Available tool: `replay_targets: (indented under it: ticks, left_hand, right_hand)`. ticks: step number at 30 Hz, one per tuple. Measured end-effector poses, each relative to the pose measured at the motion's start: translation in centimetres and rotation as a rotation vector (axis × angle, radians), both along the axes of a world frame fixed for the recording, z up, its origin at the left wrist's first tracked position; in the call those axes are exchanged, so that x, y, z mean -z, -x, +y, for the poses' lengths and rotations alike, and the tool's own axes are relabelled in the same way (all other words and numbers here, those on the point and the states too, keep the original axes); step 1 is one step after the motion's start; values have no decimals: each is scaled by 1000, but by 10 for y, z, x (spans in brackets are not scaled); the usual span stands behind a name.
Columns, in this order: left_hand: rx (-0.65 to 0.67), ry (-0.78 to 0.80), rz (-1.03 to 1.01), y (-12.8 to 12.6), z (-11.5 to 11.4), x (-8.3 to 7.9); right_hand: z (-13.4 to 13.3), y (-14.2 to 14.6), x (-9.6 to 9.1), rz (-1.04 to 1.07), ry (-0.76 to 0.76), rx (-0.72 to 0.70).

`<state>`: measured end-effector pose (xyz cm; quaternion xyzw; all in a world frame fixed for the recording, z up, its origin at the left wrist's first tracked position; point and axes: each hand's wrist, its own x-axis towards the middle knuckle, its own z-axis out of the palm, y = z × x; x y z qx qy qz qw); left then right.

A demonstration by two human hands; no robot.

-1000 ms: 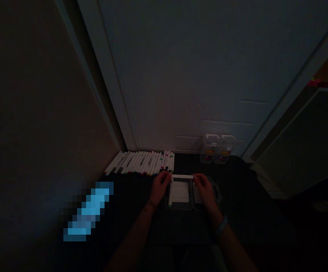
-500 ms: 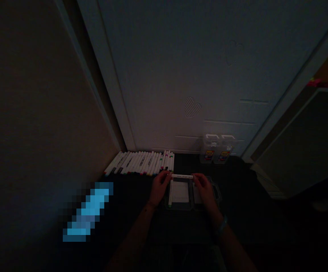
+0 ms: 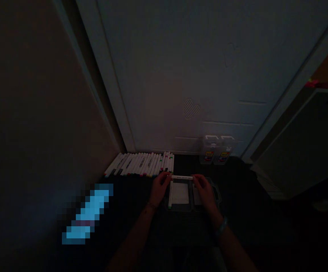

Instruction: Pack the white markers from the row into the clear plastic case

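A white marker [image 3: 182, 177] lies level between my two hands, pinched at both ends. My left hand [image 3: 160, 184] is closed on its left end. On its right end, my right hand [image 3: 202, 186] is closed too. Below the marker is an opened clear plastic case [image 3: 190, 207], with a white sheet or card [image 3: 180, 193] in its left half. Another white marker [image 3: 170, 196] with a green end stands lengthwise along that half's left side. My right hand partly hides the case's right half, where some white shows.
A row of several white markers [image 3: 138, 164] with coloured ends lies at the back left of the dark table [image 3: 237, 211]. Two clear cases with handles [image 3: 216, 150] stand upright against the panel [image 3: 158, 94]. A pixelated bright blue patch [image 3: 91, 211] is at the left.
The view has shifted slightly and become dimmer. Both hands keep hold of the marker in nearly the same place.
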<state>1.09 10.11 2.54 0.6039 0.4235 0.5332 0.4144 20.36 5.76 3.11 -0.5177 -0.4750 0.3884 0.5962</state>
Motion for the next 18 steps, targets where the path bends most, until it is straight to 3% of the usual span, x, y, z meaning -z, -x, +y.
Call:
replay_targets:
  ticks: [18]
  left_hand:
    - [17, 0, 8, 1, 1, 2]
  right_hand:
    - [0, 0, 2, 6, 20, -13]
